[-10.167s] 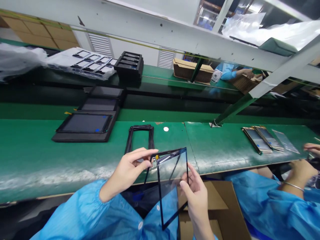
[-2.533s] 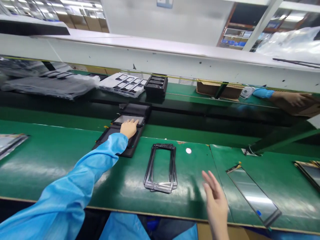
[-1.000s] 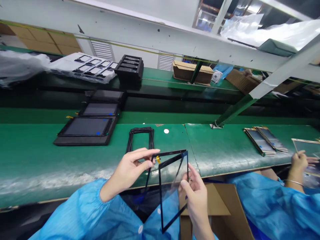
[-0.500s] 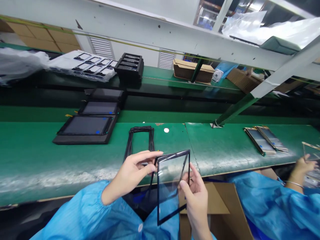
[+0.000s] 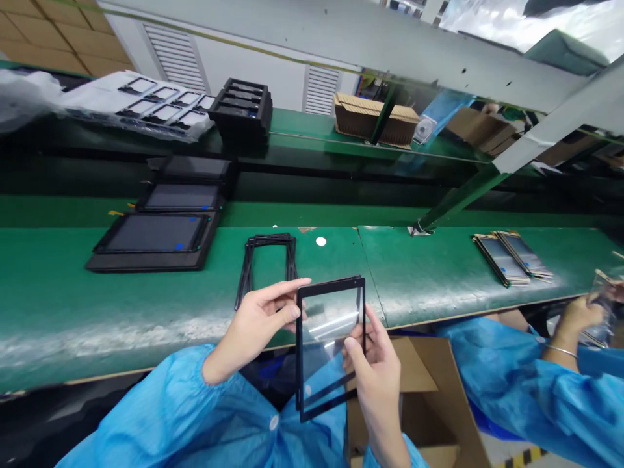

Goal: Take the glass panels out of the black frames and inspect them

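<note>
Upright in front of me is a clear glass panel with a black border [image 5: 331,286]. My right hand [image 5: 377,370] pinches its right edge, thumb on the near face and fingers behind. At the left edge, my left hand [image 5: 258,328] has its thumb and fingers closed around a thin black frame [image 5: 298,374], which lies against the back of the panel; most of it is hidden by the panel border. Just beyond the left hand, several black frames [image 5: 270,240] lie loosely stacked on the green bench [image 5: 312,260].
Black-bordered screens [image 5: 156,233] rest on dark trays to the left. Several panels [image 5: 502,260] lie in stacks at the right. A cardboard box [image 5: 453,390] stands below the bench edge. A slanting post [image 5: 458,195] rises from the bench. A co-worker's hand [image 5: 580,318] holds something clear.
The glass panel has turned to face me more squarely, and the black frame is now closer in line behind it. The view has shifted slightly. The co-worker's hand has moved.
</note>
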{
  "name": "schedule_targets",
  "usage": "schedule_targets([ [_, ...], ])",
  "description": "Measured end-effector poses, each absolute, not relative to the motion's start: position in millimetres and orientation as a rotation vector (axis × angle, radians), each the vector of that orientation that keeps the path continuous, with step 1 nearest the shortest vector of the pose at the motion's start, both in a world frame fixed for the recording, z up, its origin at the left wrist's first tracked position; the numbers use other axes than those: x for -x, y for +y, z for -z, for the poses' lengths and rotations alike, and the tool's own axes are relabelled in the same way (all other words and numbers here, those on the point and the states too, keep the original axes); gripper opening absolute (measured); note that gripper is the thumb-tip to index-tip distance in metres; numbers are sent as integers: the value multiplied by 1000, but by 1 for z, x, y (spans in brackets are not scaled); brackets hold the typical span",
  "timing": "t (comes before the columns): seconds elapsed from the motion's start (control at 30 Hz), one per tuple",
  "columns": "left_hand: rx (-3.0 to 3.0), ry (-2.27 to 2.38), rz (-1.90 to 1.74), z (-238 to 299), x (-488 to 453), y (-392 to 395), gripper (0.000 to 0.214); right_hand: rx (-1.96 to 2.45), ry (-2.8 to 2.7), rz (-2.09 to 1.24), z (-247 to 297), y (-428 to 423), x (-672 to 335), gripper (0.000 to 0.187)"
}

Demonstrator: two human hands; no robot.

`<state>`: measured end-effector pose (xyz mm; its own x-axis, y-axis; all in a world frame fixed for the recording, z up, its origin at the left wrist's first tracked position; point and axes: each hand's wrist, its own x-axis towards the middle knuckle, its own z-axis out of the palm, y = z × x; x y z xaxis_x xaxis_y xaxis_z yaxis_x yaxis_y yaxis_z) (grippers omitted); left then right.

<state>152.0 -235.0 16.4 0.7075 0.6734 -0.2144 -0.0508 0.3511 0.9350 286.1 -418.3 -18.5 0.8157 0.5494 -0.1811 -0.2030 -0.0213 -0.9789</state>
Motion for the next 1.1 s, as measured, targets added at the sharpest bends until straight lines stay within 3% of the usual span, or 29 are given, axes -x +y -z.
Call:
schedule_targets([
  [0.57, -1110, 689, -480, -18, -157, -235, 60, 1544, -315, -598, 24, -415, -282, 70],
  [0.77, -1236, 746, -492, -27, -152, -236, 54, 1737, -620, -123, 10, -415, -300, 52],
  [0.93, -1378, 715, -420, -35, -138, -235, 47, 1516, -557, -532, -17, -404, -322, 44],
  [1.1, -1396, 739, -426, -30, -129, -237, 46, 1456, -479, -585, -22, -399, -318, 27],
])
